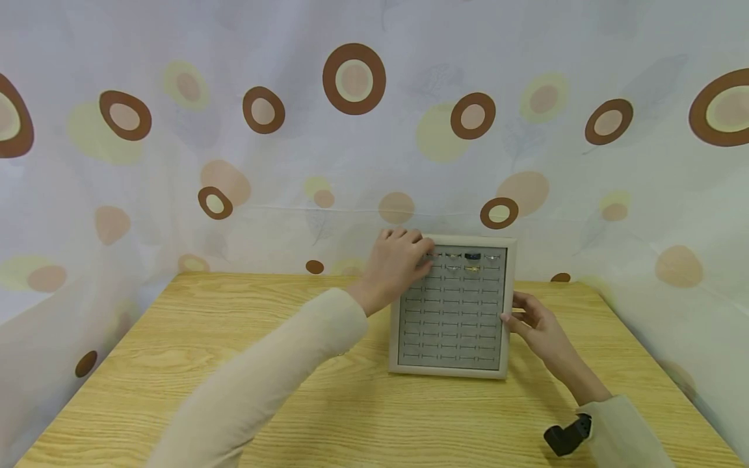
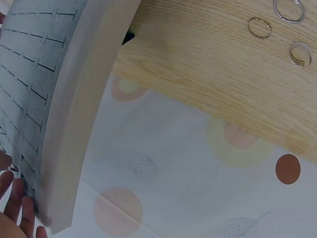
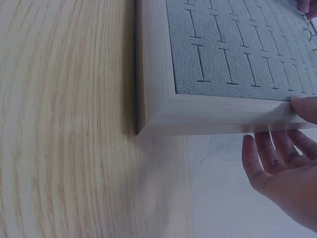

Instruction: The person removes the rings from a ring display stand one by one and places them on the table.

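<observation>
A ring display board [image 1: 450, 331], grey slotted padding in a pale wooden frame, stands tilted back on the table. My right hand [image 1: 541, 331] grips its right edge; in the right wrist view the thumb lies on the front and the fingers are at the outer side. At the board's upper left, my left hand [image 1: 398, 263] pinches a small ring, mostly hidden by the fingers [image 2: 17, 198]. Several rings sit in the top two rows, among them a dark ring [image 1: 472, 256] and a gold-coloured ring [image 1: 471, 268]. The lower slots hold none.
In the left wrist view a thin ring [image 2: 259, 28], a wide open-band ring [image 2: 300, 54] and a silver ring [image 2: 290, 12] lie on the wooden table [image 2: 198, 54]. The left sleeve mostly hides them from the head view. A patterned curtain [image 1: 374, 149] hangs behind the table.
</observation>
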Demonstrator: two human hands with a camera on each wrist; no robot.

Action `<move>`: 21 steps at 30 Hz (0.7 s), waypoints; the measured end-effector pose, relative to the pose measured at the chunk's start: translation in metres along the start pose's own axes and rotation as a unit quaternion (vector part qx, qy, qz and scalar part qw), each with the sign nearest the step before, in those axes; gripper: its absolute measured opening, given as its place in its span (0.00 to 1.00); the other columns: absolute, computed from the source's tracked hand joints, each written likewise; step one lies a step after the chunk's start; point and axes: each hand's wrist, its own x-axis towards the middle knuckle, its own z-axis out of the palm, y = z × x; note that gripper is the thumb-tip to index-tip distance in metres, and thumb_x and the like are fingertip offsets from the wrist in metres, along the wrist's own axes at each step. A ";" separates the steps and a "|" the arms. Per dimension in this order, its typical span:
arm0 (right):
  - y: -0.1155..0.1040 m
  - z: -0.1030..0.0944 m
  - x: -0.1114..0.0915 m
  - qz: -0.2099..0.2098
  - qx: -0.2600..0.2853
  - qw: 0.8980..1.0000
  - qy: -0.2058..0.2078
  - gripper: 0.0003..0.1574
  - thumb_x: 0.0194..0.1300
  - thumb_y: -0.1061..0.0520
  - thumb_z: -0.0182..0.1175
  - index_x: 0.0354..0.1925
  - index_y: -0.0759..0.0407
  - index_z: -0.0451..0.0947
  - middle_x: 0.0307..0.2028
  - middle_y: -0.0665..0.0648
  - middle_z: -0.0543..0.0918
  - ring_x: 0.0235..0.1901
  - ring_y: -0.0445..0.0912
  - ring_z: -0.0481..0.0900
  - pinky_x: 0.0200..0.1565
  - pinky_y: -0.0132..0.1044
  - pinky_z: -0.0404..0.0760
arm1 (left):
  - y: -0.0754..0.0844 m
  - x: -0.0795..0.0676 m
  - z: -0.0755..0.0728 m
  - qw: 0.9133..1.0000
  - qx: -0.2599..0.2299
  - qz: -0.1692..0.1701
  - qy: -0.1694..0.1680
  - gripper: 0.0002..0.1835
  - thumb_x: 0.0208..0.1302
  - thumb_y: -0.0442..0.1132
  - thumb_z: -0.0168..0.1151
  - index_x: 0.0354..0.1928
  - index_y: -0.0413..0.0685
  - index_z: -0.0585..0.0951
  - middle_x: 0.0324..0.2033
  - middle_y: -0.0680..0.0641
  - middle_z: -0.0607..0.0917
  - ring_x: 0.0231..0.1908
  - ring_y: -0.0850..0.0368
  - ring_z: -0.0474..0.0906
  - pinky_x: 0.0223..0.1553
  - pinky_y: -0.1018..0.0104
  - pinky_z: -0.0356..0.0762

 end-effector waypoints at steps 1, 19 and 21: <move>0.000 0.000 0.000 0.000 0.001 1.000 -0.001 0.32 0.67 0.56 0.51 0.62 0.70 0.56 0.48 0.39 0.69 0.42 0.28 0.74 0.41 0.26 0.77 | 0.000 0.000 0.001 1.000 0.003 0.001 0.002 0.05 0.60 0.46 0.59 0.37 0.59 0.79 0.32 0.57 0.79 0.33 0.60 0.73 0.38 0.65 0.65; -0.001 0.000 0.000 0.001 -0.009 1.000 -0.005 0.31 0.67 0.57 0.50 0.63 0.68 0.55 0.50 0.44 0.68 0.43 0.29 0.73 0.41 0.25 0.76 | 0.004 0.005 0.008 0.999 0.023 0.003 0.027 0.04 0.63 0.45 0.56 0.34 0.57 0.80 0.30 0.56 0.79 0.32 0.59 0.72 0.37 0.66 0.64; -0.001 0.000 -0.001 0.001 -0.008 1.000 -0.005 0.31 0.67 0.57 0.50 0.63 0.69 0.55 0.50 0.43 0.68 0.43 0.28 0.73 0.41 0.25 0.76 | 0.004 0.005 0.008 0.999 0.023 0.002 0.023 0.04 0.63 0.45 0.56 0.34 0.57 0.79 0.30 0.56 0.79 0.32 0.59 0.72 0.38 0.66 0.64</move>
